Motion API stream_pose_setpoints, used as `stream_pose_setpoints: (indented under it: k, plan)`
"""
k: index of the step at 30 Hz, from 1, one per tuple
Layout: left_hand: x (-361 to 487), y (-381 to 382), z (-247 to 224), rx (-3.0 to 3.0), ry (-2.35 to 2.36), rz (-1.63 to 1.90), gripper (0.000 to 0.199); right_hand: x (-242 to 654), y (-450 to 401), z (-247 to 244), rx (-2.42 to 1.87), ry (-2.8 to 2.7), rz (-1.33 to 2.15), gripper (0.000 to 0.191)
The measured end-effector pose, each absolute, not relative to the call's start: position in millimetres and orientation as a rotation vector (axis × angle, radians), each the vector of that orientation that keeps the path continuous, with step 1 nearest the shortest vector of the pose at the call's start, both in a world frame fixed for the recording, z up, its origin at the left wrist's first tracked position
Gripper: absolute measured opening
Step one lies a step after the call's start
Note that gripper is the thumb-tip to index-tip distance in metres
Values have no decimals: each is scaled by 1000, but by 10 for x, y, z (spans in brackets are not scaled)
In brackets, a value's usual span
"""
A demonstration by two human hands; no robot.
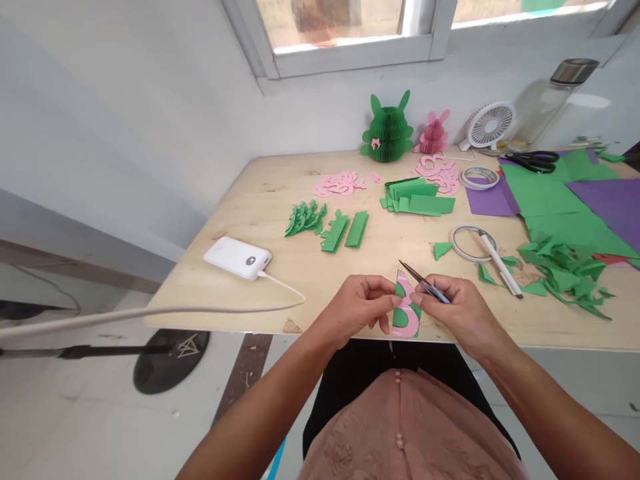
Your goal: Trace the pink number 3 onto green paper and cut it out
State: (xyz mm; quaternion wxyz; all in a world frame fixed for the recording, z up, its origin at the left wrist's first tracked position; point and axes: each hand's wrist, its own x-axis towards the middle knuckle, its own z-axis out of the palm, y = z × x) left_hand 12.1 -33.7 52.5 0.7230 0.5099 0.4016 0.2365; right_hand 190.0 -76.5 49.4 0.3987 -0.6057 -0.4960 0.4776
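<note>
Near the table's front edge, a pink paper cutout (411, 319) with a curved, 3-like outline lies over a folded green paper piece (401, 291). My left hand (367, 303) pinches the left side of these papers, its fingers curled. My right hand (453, 310) is closed around a slim pen-like tool (434, 291) with a blue body and a dark pointed end aimed up and left. The right thumb touches the cutout's right edge. Beyond the hands lie a green strip with a cut edge (335, 232) and a plain folded green strip (357, 229).
A white power bank (237, 258) with a cable lies left. Cut green pieces (305, 218), pink cutouts (340, 184) and folded green strips (420, 198) lie farther back. Right are a white pen (500, 263), green scraps (565, 267), black scissors (533, 161), and a fan (491, 125).
</note>
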Motion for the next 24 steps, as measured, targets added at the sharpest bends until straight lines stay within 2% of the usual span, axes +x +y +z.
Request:
stream_pose_setpoints:
  k: [10,24]
  plan:
    - [254,-333,621,1063,939,759,38,1902,-777,469,-1552,-1218,1261,31]
    - [270,-346,623,1061,984,769,39,1923,-786,450,-1536,-1212,1272,32]
